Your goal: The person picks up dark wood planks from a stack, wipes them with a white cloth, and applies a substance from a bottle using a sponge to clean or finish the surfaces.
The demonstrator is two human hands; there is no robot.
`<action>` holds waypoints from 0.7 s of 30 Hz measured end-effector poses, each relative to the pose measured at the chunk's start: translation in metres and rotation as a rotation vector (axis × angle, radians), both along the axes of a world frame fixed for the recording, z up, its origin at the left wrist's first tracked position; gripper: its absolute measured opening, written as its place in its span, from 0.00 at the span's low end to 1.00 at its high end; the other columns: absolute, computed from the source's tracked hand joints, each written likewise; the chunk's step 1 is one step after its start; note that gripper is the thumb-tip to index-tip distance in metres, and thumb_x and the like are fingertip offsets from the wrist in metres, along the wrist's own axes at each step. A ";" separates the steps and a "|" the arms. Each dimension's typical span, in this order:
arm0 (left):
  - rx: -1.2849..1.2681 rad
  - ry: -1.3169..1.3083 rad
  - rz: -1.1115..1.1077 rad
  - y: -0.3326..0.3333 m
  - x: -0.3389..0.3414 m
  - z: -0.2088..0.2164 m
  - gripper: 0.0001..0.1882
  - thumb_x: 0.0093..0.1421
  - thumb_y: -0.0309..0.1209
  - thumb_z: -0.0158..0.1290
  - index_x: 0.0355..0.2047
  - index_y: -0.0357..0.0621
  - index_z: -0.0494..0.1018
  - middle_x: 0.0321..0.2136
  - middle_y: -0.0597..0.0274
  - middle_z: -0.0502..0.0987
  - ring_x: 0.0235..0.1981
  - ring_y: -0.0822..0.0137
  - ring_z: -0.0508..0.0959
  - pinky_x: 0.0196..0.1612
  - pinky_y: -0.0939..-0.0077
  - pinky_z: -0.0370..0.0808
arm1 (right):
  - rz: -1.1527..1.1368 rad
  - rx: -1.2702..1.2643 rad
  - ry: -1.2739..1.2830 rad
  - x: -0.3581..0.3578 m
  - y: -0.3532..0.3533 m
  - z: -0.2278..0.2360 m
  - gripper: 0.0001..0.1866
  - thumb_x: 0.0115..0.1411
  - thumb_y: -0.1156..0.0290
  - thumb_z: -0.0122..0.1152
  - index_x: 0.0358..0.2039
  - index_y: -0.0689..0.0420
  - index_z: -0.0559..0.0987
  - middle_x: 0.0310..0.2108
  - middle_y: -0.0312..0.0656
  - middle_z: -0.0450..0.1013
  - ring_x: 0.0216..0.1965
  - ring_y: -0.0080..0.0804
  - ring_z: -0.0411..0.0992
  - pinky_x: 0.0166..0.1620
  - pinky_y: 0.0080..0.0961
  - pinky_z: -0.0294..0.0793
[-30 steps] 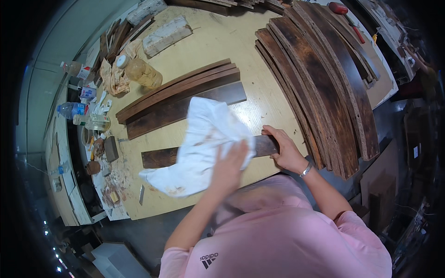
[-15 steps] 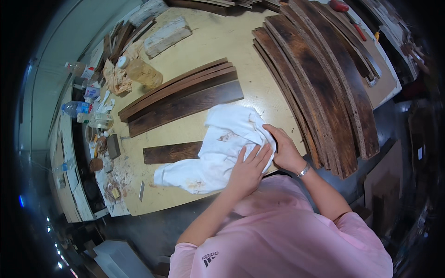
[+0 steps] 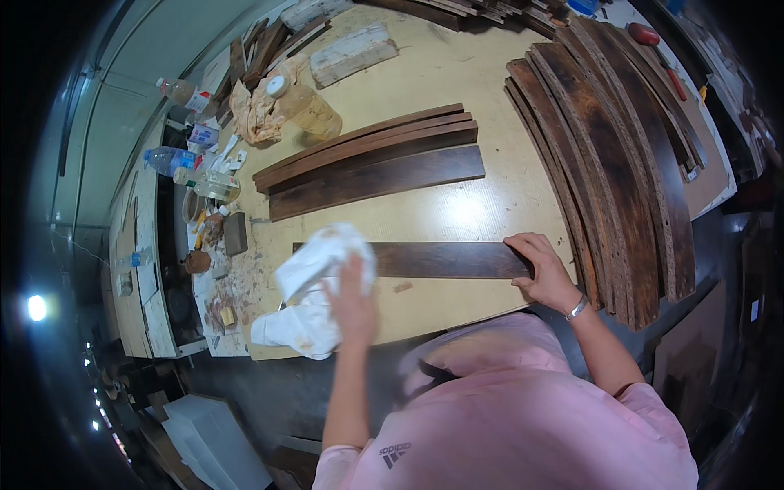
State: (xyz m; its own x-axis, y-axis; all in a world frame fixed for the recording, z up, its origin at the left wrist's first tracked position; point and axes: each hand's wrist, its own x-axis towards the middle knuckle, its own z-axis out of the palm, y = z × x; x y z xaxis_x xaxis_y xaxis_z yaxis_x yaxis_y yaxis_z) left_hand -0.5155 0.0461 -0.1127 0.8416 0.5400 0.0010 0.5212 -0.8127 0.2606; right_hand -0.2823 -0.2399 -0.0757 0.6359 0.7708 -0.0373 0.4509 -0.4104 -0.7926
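Note:
A dark brown wooden strip (image 3: 453,260) lies across the near part of the yellowish table. Its right end sits between the fingers and thumb of my right hand (image 3: 549,273), fingers on the far edge and thumb on the near one. Over the strip's left end is a bunched white cloth (image 3: 306,322) with brown stains, part of it lying on the table. My left hand (image 3: 354,302) presses on this cloth and grips it; motion blurs the fingers. The cloth hides the left end of the strip.
Beyond the strip lie several dark wooden strips (image 3: 376,181). A stack of long curved boards (image 3: 604,180) fills the right side. A capped bottle of amber liquid (image 3: 310,114) and a worn whitish block (image 3: 355,55) stand farther back. Bottles and clutter line the left, including a grey block (image 3: 235,234).
My left hand has swept left with the white cloth, uncovering most of the strip. My right hand has gone from the cloth to the strip's right end. The view has shifted slightly.

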 end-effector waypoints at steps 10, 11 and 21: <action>0.034 0.034 0.034 0.027 0.004 0.003 0.32 0.63 0.34 0.49 0.67 0.49 0.56 0.67 0.62 0.57 0.68 0.54 0.56 0.68 0.41 0.39 | 0.008 -0.061 -0.140 -0.005 0.007 0.003 0.34 0.39 0.79 0.70 0.51 0.58 0.74 0.47 0.44 0.69 0.49 0.45 0.66 0.51 0.35 0.70; 0.092 0.018 0.077 0.047 -0.002 -0.006 0.31 0.64 0.35 0.48 0.67 0.50 0.56 0.67 0.63 0.57 0.68 0.54 0.56 0.68 0.41 0.39 | 0.022 -0.078 -0.171 -0.006 0.008 0.004 0.33 0.40 0.77 0.70 0.51 0.58 0.74 0.46 0.43 0.69 0.49 0.45 0.66 0.50 0.35 0.70; -0.248 -0.258 -0.144 0.004 0.019 0.083 0.29 0.63 0.33 0.47 0.64 0.37 0.60 0.65 0.45 0.59 0.66 0.49 0.57 0.69 0.55 0.47 | -0.227 0.143 1.159 -0.013 -0.018 0.064 0.20 0.66 0.60 0.46 0.36 0.69 0.76 0.23 0.54 0.76 0.16 0.35 0.72 0.19 0.24 0.70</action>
